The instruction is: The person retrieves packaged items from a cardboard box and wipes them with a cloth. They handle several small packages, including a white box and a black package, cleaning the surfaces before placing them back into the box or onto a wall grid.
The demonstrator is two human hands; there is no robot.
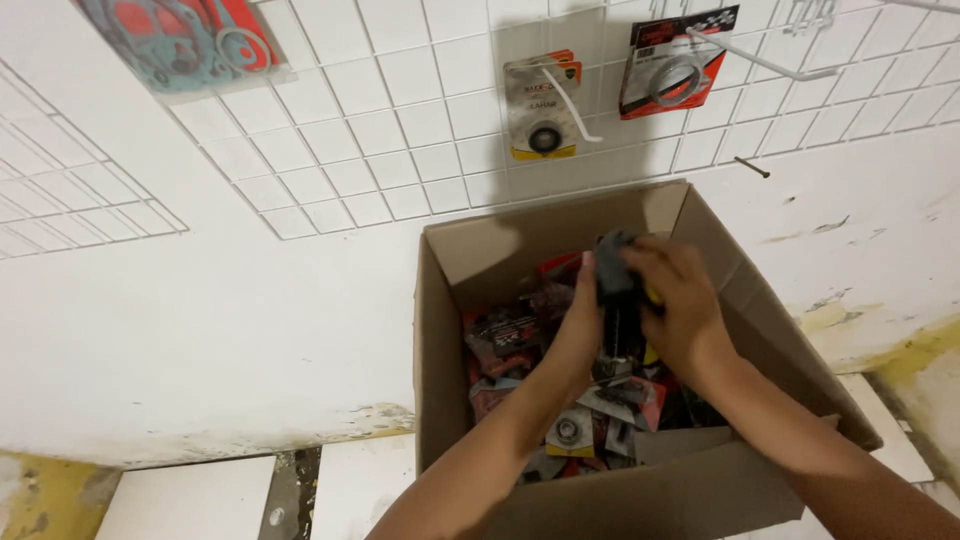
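- Head view: left hand (578, 325) and right hand (680, 300) both clasp 1 dark packet (615, 275), fingers closed round it.
- Packet sits above an open cardboard box (440, 340) full of carded parts (570, 430).
- 2 carded parts hang on a white wall grid (400, 130).

both hands meet over an open cardboard box (440, 330): left hand (580, 325) and right hand (680, 310) grip a dark packaged part (615, 275). carded packets (575, 430) fill the box. at 12 o'clock, a wire grid (400, 130) holds hanging packs (540, 105).
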